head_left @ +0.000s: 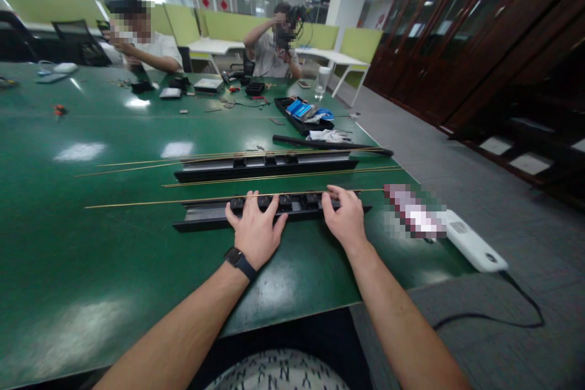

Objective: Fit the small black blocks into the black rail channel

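A long black channel-shaped rail [203, 225] with a silvery inside lies crosswise on the green table in front of me. Several small black blocks sit in its channel, one of them a block [286, 201] beside my left fingertips. My left hand [256, 228], wearing a watch, spreads its fingers over the rail's middle and touches the blocks. Toward the rail's right end, my right hand [346, 218] rests with thumb and fingers apart, near a black block [311, 198]. A thin brass-coloured rod [132, 204] runs along the rail's far edge, passing by my fingers.
Farther off lie a second black rail [205, 172], more thin rods [283, 177], a black bar [365, 148], white gloves [329, 135] and a black tray [297, 122]. A white power strip [475, 241] sits at the right edge. Two people are across the table.
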Motion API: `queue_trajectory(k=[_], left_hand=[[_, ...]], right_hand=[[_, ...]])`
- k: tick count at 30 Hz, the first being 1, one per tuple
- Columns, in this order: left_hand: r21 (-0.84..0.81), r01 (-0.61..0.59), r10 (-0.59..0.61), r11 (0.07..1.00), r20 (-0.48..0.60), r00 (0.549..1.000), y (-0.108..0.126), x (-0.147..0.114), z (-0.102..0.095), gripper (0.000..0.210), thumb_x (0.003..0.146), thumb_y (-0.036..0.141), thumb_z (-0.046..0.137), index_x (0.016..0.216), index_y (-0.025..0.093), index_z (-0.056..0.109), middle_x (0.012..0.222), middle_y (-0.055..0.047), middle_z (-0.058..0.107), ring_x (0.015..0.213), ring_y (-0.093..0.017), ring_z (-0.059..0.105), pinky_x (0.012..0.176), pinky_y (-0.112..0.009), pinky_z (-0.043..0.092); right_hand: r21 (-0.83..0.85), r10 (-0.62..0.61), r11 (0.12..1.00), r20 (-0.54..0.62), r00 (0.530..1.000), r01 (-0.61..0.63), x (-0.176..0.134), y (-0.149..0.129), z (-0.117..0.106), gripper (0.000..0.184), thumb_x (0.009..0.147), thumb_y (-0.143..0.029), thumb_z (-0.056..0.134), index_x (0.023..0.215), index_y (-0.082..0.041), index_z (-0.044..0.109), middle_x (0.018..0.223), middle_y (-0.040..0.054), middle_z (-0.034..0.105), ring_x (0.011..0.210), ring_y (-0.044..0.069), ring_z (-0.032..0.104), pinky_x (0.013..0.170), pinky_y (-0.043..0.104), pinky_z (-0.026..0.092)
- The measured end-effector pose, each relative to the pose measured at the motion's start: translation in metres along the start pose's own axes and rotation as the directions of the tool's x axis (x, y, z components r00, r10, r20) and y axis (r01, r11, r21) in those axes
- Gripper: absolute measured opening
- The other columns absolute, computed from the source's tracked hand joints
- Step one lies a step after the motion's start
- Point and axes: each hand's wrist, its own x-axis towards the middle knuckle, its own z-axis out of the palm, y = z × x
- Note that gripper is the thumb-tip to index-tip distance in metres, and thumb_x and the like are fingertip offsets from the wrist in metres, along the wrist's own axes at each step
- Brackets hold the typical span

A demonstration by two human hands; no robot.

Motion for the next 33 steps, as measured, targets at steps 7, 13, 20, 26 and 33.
queue_trajectory(k=[7,13,20,26,33], left_hand=[[0.004,0.01,-0.01,1.0,0.007,1.0,0.001,0.0006,-0.0002,0.049,0.104,0.049,0.051,0.148,0.032,0.062,0.159,-0.025,0.05,0.153,-0.039,0.042,0.12,-0.077,0.016],[0.018,0.006,-0.006,1.0,0.0,1.0,0.0006,-0.0001,0.0007,0.049,0.104,0.05,0.051,0.148,0.032,0.062,0.159,-0.026,0.05,0.153,-0.038,0.042,0.12,-0.077,0.015],[0.016,0.002,-0.002,1.0,0.005,1.0,0.0004,0.0001,-0.0004,0.048,0.104,0.05,0.051,0.147,0.032,0.063,0.158,-0.026,0.051,0.152,-0.038,0.042,0.119,-0.077,0.016],[0.011,0.0,0.0,1.0,-0.004,1.0,0.0006,0.0002,-0.0004,0.048,0.104,0.049,0.053,0.147,0.032,0.063,0.157,-0.026,0.052,0.152,-0.038,0.043,0.119,-0.077,0.017],[0.015,-0.002,0.002,1.0,-0.002,1.0,-0.0002,0.0008,0.0002,0.047,0.104,0.048,0.053,0.147,0.032,0.063,0.157,-0.027,0.052,0.152,-0.039,0.043,0.118,-0.078,0.017]], right_hand=[[-0.015,-0.004,1.0,0.008,1.0,0.004,0.0002,-0.0014,-0.0011,0.032,0.098,-0.044,0.056,0.111,-0.021,0.074,0.099,0.0092,0.08,0.104,0.029,0.07,0.1,0.047,0.049],[0.026,-0.066,0.998,0.032,0.997,0.066,-0.0013,-0.0055,-0.0012,0.032,0.098,-0.042,0.057,0.115,-0.021,0.074,0.101,0.0093,0.08,0.103,0.028,0.07,0.1,0.046,0.05],[-0.028,0.04,0.999,0.001,0.999,-0.04,0.001,0.0013,-0.0011,0.037,0.099,-0.045,0.052,0.115,-0.02,0.075,0.103,0.0108,0.08,0.105,0.03,0.069,0.101,0.049,0.048],[-0.009,-0.015,1.0,0.013,1.0,0.015,0.0002,-0.0006,-0.0003,0.033,0.099,-0.041,0.053,0.112,-0.021,0.076,0.1,0.0097,0.08,0.103,0.028,0.069,0.1,0.046,0.049],[0.006,-0.04,0.999,0.009,0.999,0.04,-0.0007,0.0012,0.0016,0.036,0.099,-0.042,0.055,0.116,-0.019,0.076,0.099,0.0087,0.08,0.102,0.028,0.07,0.099,0.046,0.049]])
